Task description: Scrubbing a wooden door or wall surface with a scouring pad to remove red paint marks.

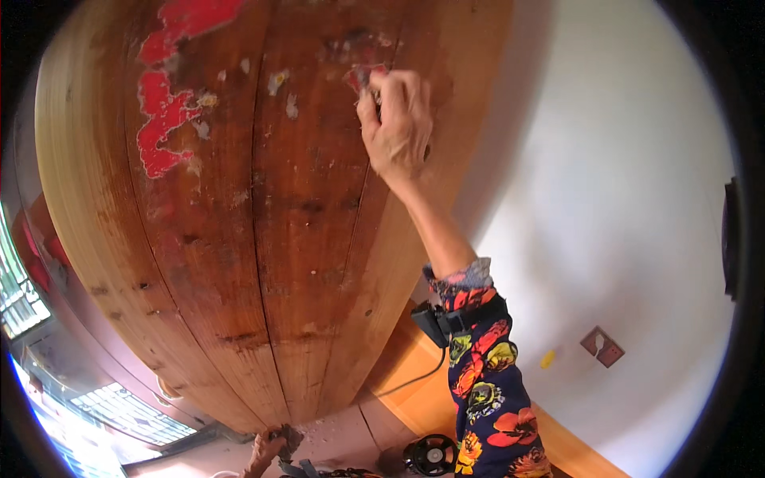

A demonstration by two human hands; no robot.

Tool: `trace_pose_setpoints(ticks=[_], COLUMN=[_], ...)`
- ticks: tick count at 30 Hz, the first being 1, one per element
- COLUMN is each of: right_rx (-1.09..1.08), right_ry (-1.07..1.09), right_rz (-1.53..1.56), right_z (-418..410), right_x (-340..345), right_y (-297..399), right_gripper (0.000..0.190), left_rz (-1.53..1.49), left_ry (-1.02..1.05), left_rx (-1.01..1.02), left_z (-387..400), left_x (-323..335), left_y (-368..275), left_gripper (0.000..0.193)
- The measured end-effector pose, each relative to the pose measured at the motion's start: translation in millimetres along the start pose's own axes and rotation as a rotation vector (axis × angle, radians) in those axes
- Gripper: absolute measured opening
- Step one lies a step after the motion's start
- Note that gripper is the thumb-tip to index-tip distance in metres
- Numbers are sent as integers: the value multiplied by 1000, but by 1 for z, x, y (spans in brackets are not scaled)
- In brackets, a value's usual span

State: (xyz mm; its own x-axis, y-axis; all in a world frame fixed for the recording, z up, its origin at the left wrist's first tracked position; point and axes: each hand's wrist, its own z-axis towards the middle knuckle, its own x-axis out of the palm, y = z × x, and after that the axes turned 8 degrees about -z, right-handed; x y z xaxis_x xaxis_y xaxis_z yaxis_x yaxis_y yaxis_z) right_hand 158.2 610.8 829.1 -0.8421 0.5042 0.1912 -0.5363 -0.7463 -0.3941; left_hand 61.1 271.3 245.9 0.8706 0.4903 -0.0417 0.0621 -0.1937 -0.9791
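A long plank tabletop (311,239) of brown, worn wood stretches before me, with dark seams between its boards. My right hand (400,122) reaches far across it, fingers bent and pinched around a small object (363,77) that is mostly hidden and blurred. Beneath those fingertips lies a patch of red on the wood. At the near end, my left hand (267,452) holds a dark, crumpled thing (291,441), perhaps a rag, beside the table's edge. A larger flaking red paint patch (156,113) runs along the far left boards, with pale spots around it.
A white wall (609,179) rises to the right, bearing a wall socket plate (602,346). Below the right arm are a round black fan-like object (431,455) and an orange-brown wooden surface (430,382). A dark cable (418,377) hangs from the sleeve's strap. Bright windows (131,412) stand left.
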Motion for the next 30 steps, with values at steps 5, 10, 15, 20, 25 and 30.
trace_pose_setpoints(ticks=[5, 10, 15, 20, 25, 30], right_rx=[128, 448, 77, 97, 352, 339], right_ry=[141, 68, -48, 50, 145, -66], right_rz=[152, 102, -58, -7, 161, 152], right_z=[2, 73, 53, -30, -10, 59], right_x=[-6, -2, 9, 2, -10, -1], right_y=[-10, -39, -28, 2, -7, -34], right_gripper=[10, 9, 8, 9, 5, 6], left_rz=[164, -40, -83, -38, -97, -11], left_ry=[160, 152, 83, 43, 141, 93], left_rx=[73, -62, -32, -57, -102, -48], left_z=[-1, 0, 4, 9, 8, 0], left_x=[0, 7, 10, 6, 4, 13], left_y=[-4, -13, 0, 21, 22, 13], left_gripper=[34, 38, 34, 33, 33, 32])
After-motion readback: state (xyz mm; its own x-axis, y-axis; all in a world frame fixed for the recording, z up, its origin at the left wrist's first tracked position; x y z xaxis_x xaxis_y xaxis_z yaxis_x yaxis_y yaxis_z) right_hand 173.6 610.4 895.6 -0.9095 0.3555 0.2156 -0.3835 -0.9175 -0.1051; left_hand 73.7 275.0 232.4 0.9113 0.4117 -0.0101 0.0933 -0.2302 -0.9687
